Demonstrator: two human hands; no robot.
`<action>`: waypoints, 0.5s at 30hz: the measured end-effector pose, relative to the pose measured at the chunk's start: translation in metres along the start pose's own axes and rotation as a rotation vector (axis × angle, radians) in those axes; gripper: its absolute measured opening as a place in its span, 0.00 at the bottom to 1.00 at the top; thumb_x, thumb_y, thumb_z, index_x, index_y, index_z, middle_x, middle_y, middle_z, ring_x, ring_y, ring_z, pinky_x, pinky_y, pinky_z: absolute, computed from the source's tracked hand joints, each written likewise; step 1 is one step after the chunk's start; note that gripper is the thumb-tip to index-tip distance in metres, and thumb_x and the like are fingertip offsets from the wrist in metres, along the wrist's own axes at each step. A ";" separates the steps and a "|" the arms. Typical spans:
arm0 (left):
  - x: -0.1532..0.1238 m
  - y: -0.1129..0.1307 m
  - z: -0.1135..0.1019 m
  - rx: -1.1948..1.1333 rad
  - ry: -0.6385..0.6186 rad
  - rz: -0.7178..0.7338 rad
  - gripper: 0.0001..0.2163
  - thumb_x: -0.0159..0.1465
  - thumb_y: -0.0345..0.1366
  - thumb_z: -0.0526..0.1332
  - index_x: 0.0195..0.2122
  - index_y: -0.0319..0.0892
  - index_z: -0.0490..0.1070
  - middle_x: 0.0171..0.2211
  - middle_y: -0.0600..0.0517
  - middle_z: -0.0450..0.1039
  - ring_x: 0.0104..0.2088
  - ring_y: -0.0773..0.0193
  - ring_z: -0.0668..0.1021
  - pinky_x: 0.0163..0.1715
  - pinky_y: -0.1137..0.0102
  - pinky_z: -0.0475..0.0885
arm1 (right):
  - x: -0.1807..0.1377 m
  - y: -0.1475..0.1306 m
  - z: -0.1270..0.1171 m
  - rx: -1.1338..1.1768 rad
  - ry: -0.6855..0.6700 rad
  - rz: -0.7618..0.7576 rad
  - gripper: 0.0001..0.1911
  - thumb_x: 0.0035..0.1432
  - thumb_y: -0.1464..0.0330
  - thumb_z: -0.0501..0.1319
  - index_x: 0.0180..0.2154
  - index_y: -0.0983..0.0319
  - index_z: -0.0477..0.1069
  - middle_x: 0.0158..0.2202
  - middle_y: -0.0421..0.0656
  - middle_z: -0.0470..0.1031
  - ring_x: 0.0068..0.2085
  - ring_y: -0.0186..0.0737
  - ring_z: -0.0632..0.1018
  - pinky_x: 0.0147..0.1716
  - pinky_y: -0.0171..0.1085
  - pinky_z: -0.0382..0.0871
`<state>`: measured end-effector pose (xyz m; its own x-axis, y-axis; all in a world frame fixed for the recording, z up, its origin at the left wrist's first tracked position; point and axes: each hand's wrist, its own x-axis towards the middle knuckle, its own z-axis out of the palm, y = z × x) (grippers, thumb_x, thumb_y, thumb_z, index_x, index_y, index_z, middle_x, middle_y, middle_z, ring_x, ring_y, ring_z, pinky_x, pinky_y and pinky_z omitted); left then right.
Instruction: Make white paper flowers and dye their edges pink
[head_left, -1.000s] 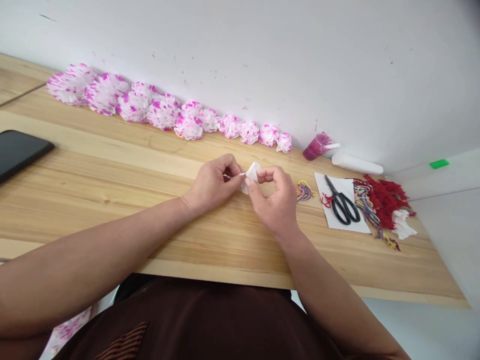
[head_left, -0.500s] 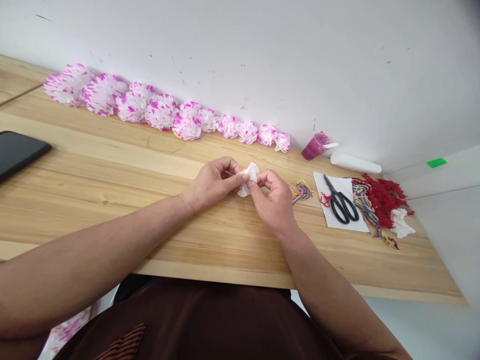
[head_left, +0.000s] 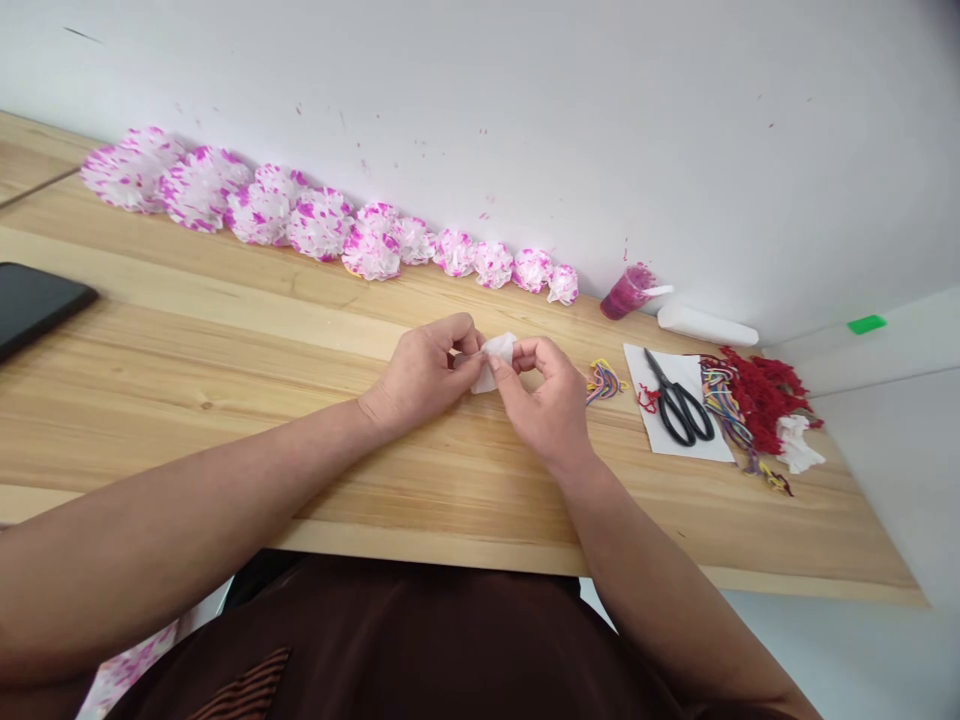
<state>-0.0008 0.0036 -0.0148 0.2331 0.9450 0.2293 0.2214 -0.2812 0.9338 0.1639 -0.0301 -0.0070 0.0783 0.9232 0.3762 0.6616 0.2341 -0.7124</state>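
A small piece of thin white tissue paper (head_left: 498, 350) is pinched between my two hands above the middle of the wooden table. My left hand (head_left: 433, 368) grips its left edge with thumb and fingers closed. On the other side my right hand (head_left: 545, 398) pinches it, the thumb pressed across its front. The fingers cover part of the paper, so its full shape is hidden. Just right of my right hand lies a small bunch of coloured strings (head_left: 604, 381).
Several white-and-magenta paper pompoms (head_left: 319, 224) line the wall. Rightward stand a cup of magenta liquid (head_left: 626, 293) and a white bottle-like object (head_left: 707, 326). Black scissors (head_left: 679, 400) rest on white paper (head_left: 640, 398) near red yarn (head_left: 765, 398). A phone (head_left: 41, 305) lies at left.
My left thumb has drawn back to the left along the tissue paper. The paper looks flatter and has turned slightly between my fingers. The view has shifted slightly.
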 end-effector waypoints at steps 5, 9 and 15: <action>0.005 0.000 -0.001 -0.198 -0.001 -0.157 0.12 0.59 0.39 0.68 0.29 0.44 0.64 0.30 0.53 0.76 0.27 0.66 0.75 0.26 0.71 0.70 | 0.002 0.006 0.001 0.118 -0.028 0.046 0.07 0.62 0.65 0.64 0.30 0.57 0.70 0.30 0.39 0.79 0.34 0.40 0.79 0.41 0.42 0.71; 0.007 0.002 -0.003 -0.365 -0.078 -0.221 0.14 0.58 0.43 0.71 0.33 0.43 0.68 0.27 0.55 0.73 0.25 0.67 0.75 0.24 0.72 0.70 | 0.000 0.004 0.002 0.099 -0.036 -0.047 0.07 0.63 0.67 0.63 0.30 0.57 0.70 0.31 0.39 0.78 0.36 0.41 0.79 0.42 0.42 0.71; 0.009 -0.004 0.000 -0.468 0.056 -0.310 0.14 0.57 0.40 0.70 0.29 0.44 0.63 0.24 0.57 0.71 0.25 0.67 0.75 0.26 0.71 0.72 | -0.001 0.004 0.002 0.053 -0.030 -0.049 0.08 0.61 0.67 0.63 0.29 0.57 0.69 0.29 0.38 0.78 0.36 0.42 0.80 0.43 0.44 0.71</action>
<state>-0.0002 0.0130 -0.0168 0.1702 0.9827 -0.0727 -0.1750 0.1028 0.9792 0.1648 -0.0300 -0.0112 0.0235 0.9188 0.3941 0.6234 0.2947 -0.7243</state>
